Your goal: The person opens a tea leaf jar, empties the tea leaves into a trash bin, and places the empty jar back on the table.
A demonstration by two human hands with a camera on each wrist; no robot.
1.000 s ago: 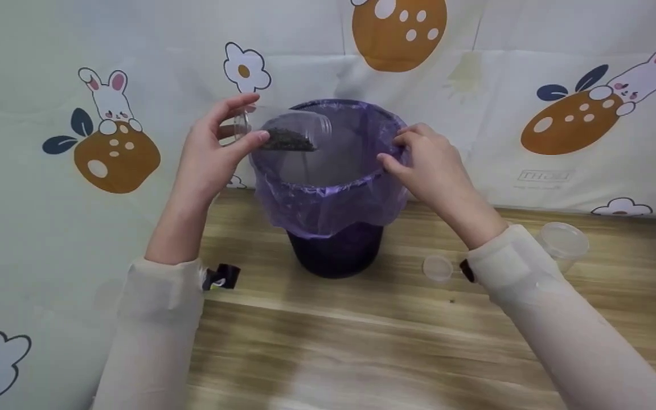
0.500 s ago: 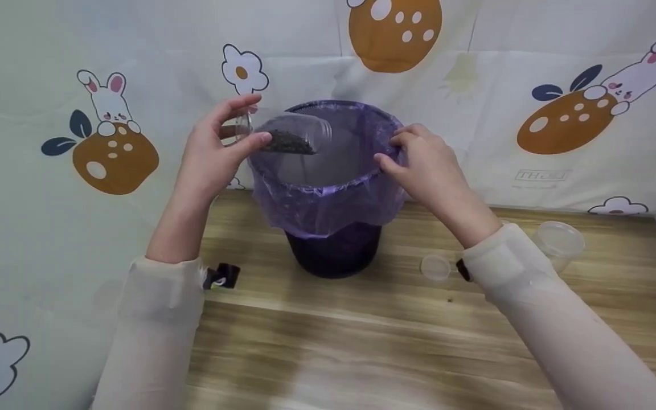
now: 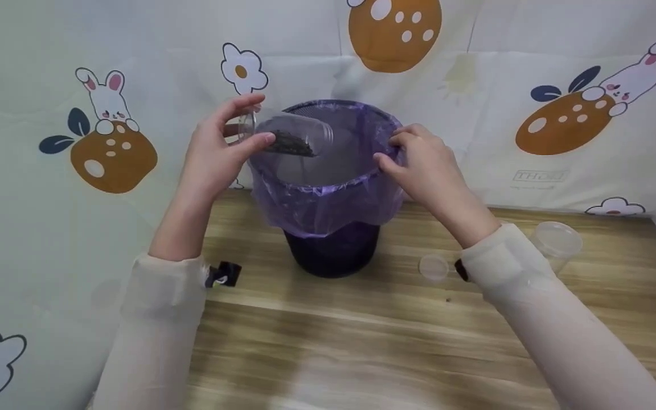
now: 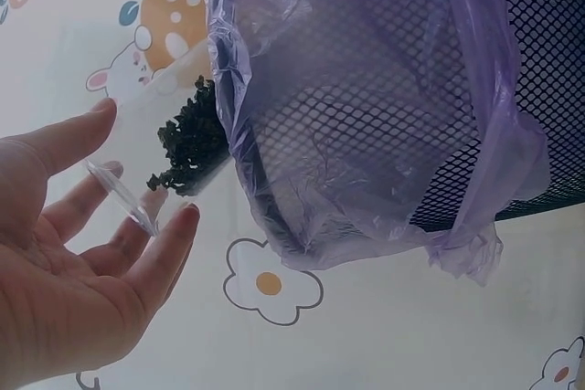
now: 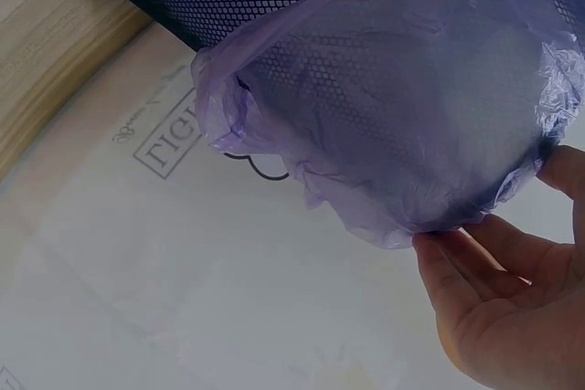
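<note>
My left hand [image 3: 211,148] holds a clear plastic container [image 3: 305,121] on its side, thumb below and fingers above in the head view. Dark, crumbly dried leaves [image 3: 292,143] lie along its lower wall. It sits over the left part of the opening of a mesh trash bin [image 3: 331,253], its far end dipping slightly. A purple trash bag [image 3: 328,212] lines the bin and folds over the rim. My right hand [image 3: 427,162] grips the bin's right rim through the bag. In the left wrist view, the leaves [image 4: 192,139] are beside the bag's edge.
On the wooden table [image 3: 305,341] stands a translucent tub [image 3: 557,239] at right, partly behind the sleeve. A small round lid [image 3: 433,267] lies left of it. A small black packet [image 3: 228,274] is near the left sleeve. A printed cloth backdrop [image 3: 305,34] rises behind the bin.
The container in my left hand has tipped a little more, its far end slightly lower, and the leaves now slope down that way. My right hand keeps its grip on the rim.
</note>
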